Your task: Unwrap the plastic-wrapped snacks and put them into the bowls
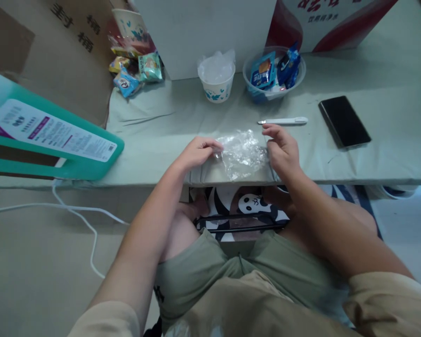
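Note:
A crumpled clear plastic bag (pixel 243 154) lies near the front edge of the cloth-covered table (pixel 154 159). My left hand (pixel 199 152) pinches its left edge between thumb and fingers. At the bag's right edge is my right hand (pixel 282 150), with index finger and thumb apart; whether it touches the film is hard to make out. Just beyond my right fingertips lies a white utility knife (pixel 284 121), its tip pointing left.
Behind the bag stand a paper cup (pixel 216 89) stuffed with plastic and a clear bowl (pixel 301 77) of blue packets. A black phone (pixel 344 121) lies at right. Wrapped snacks (pixel 128 82) and a green jug (pixel 91 161) occupy the left; boxes (pixel 210 28) stand behind.

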`<action>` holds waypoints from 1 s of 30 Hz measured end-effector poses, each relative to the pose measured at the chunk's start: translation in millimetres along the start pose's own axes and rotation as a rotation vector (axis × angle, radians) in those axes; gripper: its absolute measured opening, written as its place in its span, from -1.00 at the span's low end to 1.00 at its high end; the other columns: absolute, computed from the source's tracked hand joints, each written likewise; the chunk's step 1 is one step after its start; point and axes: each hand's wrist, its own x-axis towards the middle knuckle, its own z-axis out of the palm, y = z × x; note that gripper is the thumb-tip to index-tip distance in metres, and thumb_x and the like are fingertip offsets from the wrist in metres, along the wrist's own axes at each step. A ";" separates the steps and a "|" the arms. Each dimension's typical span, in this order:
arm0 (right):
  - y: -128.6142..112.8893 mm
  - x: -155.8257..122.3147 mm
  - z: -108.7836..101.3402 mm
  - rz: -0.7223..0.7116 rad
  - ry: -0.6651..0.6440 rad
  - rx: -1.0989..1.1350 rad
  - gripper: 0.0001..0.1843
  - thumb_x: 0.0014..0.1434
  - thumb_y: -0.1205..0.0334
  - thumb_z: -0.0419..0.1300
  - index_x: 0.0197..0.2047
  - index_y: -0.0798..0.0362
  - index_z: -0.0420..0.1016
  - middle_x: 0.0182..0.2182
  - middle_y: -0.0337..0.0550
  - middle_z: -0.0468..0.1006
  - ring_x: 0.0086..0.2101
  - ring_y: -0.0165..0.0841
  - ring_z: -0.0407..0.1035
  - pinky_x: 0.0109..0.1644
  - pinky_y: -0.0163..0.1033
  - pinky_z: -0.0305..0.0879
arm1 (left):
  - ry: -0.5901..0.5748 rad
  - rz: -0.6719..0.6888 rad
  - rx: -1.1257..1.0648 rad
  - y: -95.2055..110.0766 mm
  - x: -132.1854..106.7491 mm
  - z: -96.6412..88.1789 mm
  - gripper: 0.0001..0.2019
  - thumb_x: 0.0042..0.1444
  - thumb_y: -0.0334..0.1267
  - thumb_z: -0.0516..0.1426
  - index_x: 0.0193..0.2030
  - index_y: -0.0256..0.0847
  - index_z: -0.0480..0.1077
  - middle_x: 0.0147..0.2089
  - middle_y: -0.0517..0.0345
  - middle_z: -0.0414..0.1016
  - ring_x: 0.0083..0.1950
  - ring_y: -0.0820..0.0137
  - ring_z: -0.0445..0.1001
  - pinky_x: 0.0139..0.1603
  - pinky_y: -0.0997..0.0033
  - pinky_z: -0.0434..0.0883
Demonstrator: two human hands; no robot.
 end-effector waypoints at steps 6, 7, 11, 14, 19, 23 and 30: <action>-10.0 -3.0 -3.1 -0.055 -0.063 -0.129 -0.75 0.26 0.14 0.17 0.00 -0.07 0.49 0.04 -0.06 0.63 0.09 -0.12 0.49 0.20 0.10 0.38 | 0.243 0.221 0.171 0.7 0.5 -1.3 -0.70 0.22 -0.18 0.13 -0.46 -0.21 0.57 -0.27 0.05 0.64 -0.19 0.37 0.57 -0.13 0.38 0.47; -8.4 -3.1 -2.6 -0.047 -0.071 -0.135 -0.72 0.24 0.10 0.21 0.01 -0.08 0.48 0.03 -0.05 0.62 0.09 -0.12 0.48 0.19 0.09 0.38 | 0.273 0.275 0.189 2.4 -1.3 -1.0 -0.73 0.18 -0.15 0.19 -0.49 -0.21 0.54 -0.33 0.07 0.61 -0.24 0.38 0.55 -0.15 0.38 0.46; 2.3 -1.1 2.0 0.078 -0.101 0.042 -0.35 0.07 -0.12 0.38 0.18 -0.16 0.34 0.20 -0.03 0.49 0.20 -0.10 0.41 0.24 0.09 0.37 | 0.147 0.380 0.013 10.2 -10.5 1.3 -0.79 -0.03 -0.20 0.34 -0.51 -0.21 0.41 -0.36 0.15 0.51 -0.28 0.42 0.51 -0.21 0.37 0.46; 0.3 0.0 5.6 0.219 -0.237 0.299 -0.13 -0.07 -0.23 0.45 0.25 -0.22 0.26 0.23 -0.04 0.46 0.24 -0.09 0.38 0.26 0.10 0.37 | -0.037 0.329 -0.239 14.1 -17.6 2.7 -0.66 -0.14 -0.21 0.42 -0.41 -0.18 0.31 -0.30 0.20 0.48 -0.24 0.40 0.57 -0.22 0.37 0.51; -26.6 -5.1 10.1 0.467 -0.443 0.418 -0.62 0.00 -0.07 0.44 -0.26 -0.04 0.47 -0.19 -0.09 0.66 -0.08 -0.21 0.54 0.13 0.00 0.44 | -0.057 0.227 -0.486 15.8 -21.6 5.0 -0.36 -0.20 -0.22 0.46 0.02 -0.01 0.31 -0.10 0.21 0.55 -0.18 0.36 0.63 -0.21 0.38 0.54; -38.0 -8.1 10.5 0.545 -0.365 0.512 -0.61 0.01 -0.05 0.42 -0.33 -0.05 0.34 -0.40 -0.24 0.62 -0.34 -0.34 0.53 -0.11 -0.14 0.48 | -0.216 -0.079 -0.456 17.0 -18.2 12.5 -0.56 -0.02 -0.18 0.35 0.00 -0.18 0.41 -0.17 0.07 0.61 -0.20 0.31 0.64 -0.15 0.30 0.55; -26.1 -2.8 0.5 0.501 -0.263 0.303 -0.70 0.11 0.00 0.32 -0.14 -0.07 0.44 -0.67 -0.42 0.34 -0.65 -0.45 0.13 -0.54 -0.29 0.06 | -0.087 -0.099 -0.282 17.6 -12.3 14.1 -0.76 0.10 -0.29 0.21 -0.06 -0.08 0.51 -0.54 0.30 0.32 -0.56 0.49 0.33 -0.49 0.44 0.33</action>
